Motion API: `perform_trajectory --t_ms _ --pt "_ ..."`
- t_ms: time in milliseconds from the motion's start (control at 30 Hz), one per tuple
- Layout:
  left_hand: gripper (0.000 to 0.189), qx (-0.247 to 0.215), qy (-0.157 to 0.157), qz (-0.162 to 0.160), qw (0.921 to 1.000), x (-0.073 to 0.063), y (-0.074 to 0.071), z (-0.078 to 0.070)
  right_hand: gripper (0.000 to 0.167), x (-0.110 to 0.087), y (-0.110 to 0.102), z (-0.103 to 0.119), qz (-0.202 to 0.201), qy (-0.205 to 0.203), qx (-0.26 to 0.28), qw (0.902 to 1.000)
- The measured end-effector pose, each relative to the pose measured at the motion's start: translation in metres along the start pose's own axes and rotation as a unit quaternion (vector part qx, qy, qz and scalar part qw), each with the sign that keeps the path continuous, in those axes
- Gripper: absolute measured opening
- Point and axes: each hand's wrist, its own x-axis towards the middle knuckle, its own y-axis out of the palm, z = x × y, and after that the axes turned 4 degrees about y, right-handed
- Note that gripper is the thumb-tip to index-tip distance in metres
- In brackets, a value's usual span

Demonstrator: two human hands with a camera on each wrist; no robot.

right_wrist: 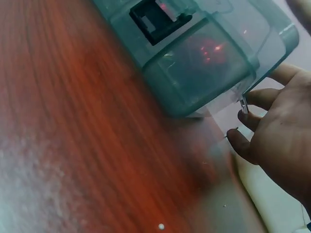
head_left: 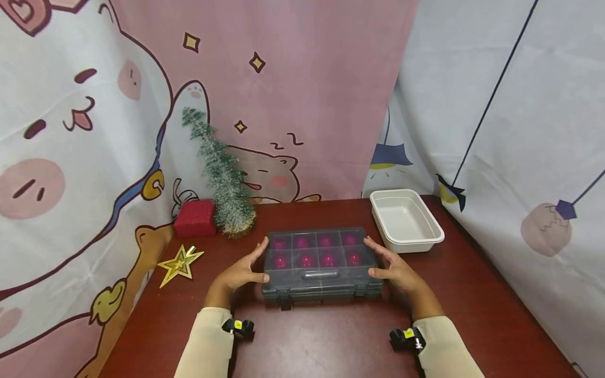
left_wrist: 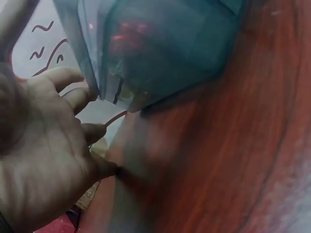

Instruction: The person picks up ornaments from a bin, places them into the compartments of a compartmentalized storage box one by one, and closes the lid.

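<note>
A dark translucent organizer box [head_left: 321, 275] with a handle slot and front latches sits at the middle of the table. Through its divided lid, several shiny magenta-red things [head_left: 306, 260] show in the compartments. At its left end my left hand [head_left: 238, 274] is spread, thumb near the front corner and fingertips touching the side. My right hand [head_left: 400, 270] mirrors this at the right end, with its fingers mostly extended. A dark latch [right_wrist: 158, 24] shows on the box front in the right wrist view. In the left wrist view, the lower fingers [left_wrist: 99, 131] stand apart from the box.
Right of the box, farther back, stands a white plastic tray [head_left: 408, 242]. At the back left are a small frosted Christmas tree [head_left: 227, 184], a red block [head_left: 195, 218] and a gold star [head_left: 179, 265]. Printed curtains [head_left: 321, 105] border the dark red table [head_left: 321, 341].
</note>
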Motion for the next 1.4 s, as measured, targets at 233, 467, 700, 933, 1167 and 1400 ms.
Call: perform_trajectory --t_ms 233,467,700,933,1167,1400 --pt "0.124 0.15 -0.038 -0.016 0.9879 0.0 0.015 -0.013 0.102 -0.002 0.005 0.002 -0.018 0.022 -0.122 0.9921" --pt "0.106 0.293 -0.056 -0.07 0.9518 -0.005 0.035 -0.025 0.095 -0.013 0.016 0.008 -0.05 0.014 -0.251 0.9666" --pt "0.099 0.385 -0.023 -0.146 0.9108 -0.011 0.054 -0.032 0.078 -0.016 0.026 0.008 -0.091 -0.035 -0.307 0.9465" --pt "0.087 0.365 0.023 -0.193 0.9105 -0.014 0.069 -0.026 0.056 -0.015 0.032 0.008 -0.085 -0.075 -0.306 0.9453" --pt "0.071 0.338 0.056 -0.219 0.9135 -0.005 0.077 -0.015 0.04 -0.012 0.033 0.003 -0.096 -0.12 -0.311 0.9378" --pt "0.031 0.299 0.189 -0.268 0.8963 0.006 0.086 -0.011 0.029 -0.004 0.043 0.002 -0.124 -0.23 -0.285 0.9222"
